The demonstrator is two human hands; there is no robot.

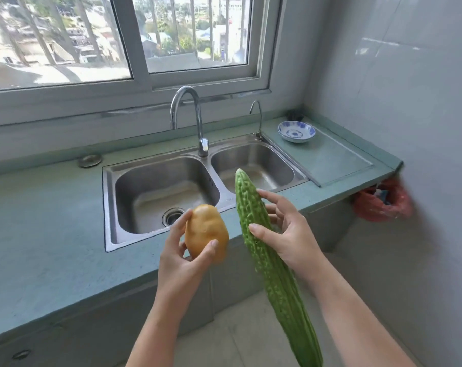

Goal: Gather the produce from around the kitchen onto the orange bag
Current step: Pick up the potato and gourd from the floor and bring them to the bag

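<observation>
Wide barred window (142, 49) above a pale green worktop (52, 221), with a steel double sink (107, 207) set into it. Held up in front of the sink, both pieces of produce, off the worktop and on no bag yet.

Long, bumpy bitter gourd (267, 260) in the right hand (285, 234), gripped toward its upper end only, fingers (259, 231) wrapped round it, tip toward the sink, tail hanging low over the floor. Likely trouble: that long free tail levering out of the grip, or knocking the worktop's edge in a turn.

Potato (206, 231) in the left hand (182, 258), fingers curled round it from below. Smooth and rounded, so apt to drop into the left basin on any slackening of the hold.

Below the worktop's right end, a reddish-orange plastic bag (378, 205), hanging; unclear whether the task's own bag. Only the worktop's corner between the hands and it.

Smaller things: tall tap (195, 115), clear board (330, 160) right of the sink, blue-and-white bowl (296, 131) on it, round metal lid (89, 160) left of the sink.
</observation>
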